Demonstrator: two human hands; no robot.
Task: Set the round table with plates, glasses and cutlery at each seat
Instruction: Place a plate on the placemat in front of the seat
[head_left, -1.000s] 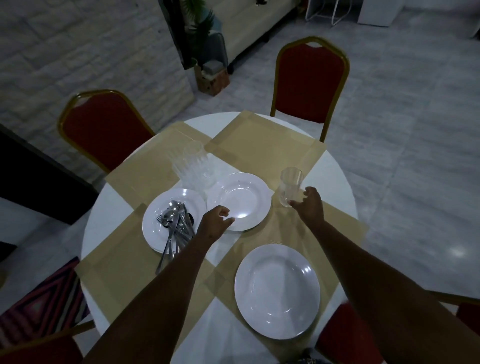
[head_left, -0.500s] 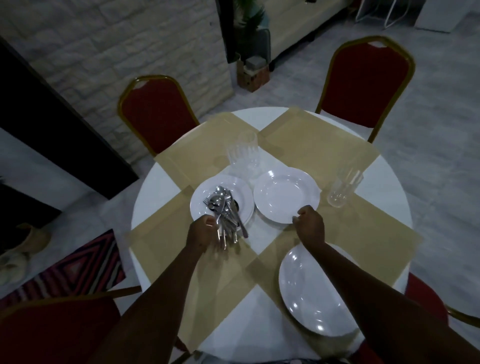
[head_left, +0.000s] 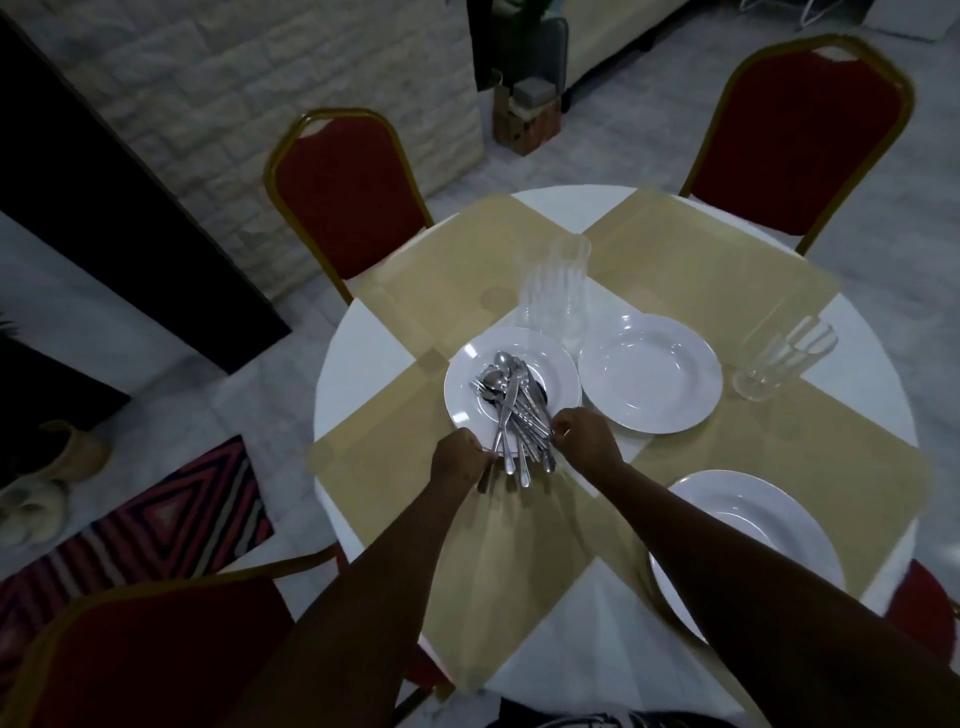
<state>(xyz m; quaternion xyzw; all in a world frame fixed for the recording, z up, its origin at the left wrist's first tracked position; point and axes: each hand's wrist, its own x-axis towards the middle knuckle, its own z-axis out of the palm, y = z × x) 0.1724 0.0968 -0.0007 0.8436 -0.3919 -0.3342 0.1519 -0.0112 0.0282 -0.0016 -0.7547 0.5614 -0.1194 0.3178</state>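
A striped rug (head_left: 156, 525) in red, pink and dark bands lies on the pale tiled floor (head_left: 260, 395) at the lower left of the frame. Just left of it sits a tan, slipper-like shape (head_left: 47, 483), too dim to name surely. A whitish brick-textured wall (head_left: 249, 104) fills the upper left, with a dark panel (head_left: 104, 218) slanting across it. At the top centre a small wooden box (head_left: 525, 124) stands on the floor beside a dark post (head_left: 480, 41).

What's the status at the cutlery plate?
Left hand grips the cutlery plate rim. Right hand pinches cutlery handles. Stacked glasses stand behind, apart.
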